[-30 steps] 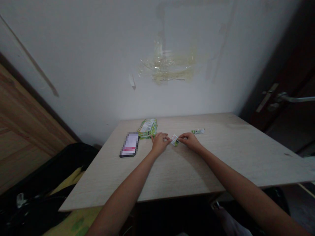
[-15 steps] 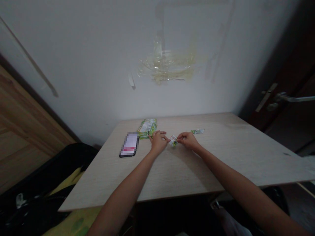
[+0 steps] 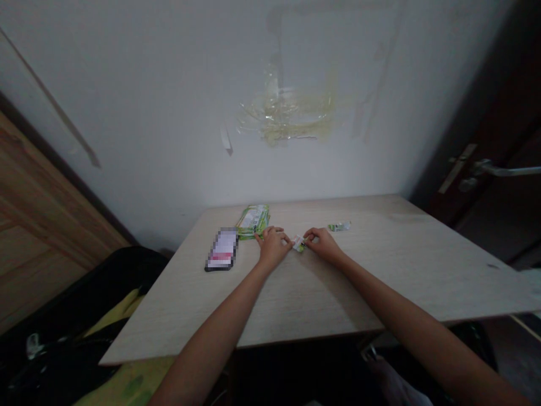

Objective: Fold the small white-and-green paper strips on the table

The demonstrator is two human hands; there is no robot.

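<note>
A small white-and-green plastic wrapper [image 3: 298,243] lies between my two hands, low over the table. My left hand [image 3: 274,247] pinches its left edge with thumb and finger, the other fingers bent beside it. At its right edge, my right hand [image 3: 323,243] has its fingertips closed on the wrapper. Left of my left hand sits a stack of flat green-and-white packets [image 3: 253,219]. Behind my right hand lies a flattened, folded wrapper [image 3: 339,226] in similar colours.
A phone [image 3: 222,249] with a blurred screen lies left of my hands on the pale wooden table [image 3: 296,299]. The wall [image 3: 169,113] with old tape rises behind it. A door handle [image 3: 502,168] is at the right, and dark bags [image 3: 127,270] stand at the left.
The wrapper has shifted very slightly to the right and looks a little flatter and smaller. Both hands stay on it, my left hand slightly further right.
</note>
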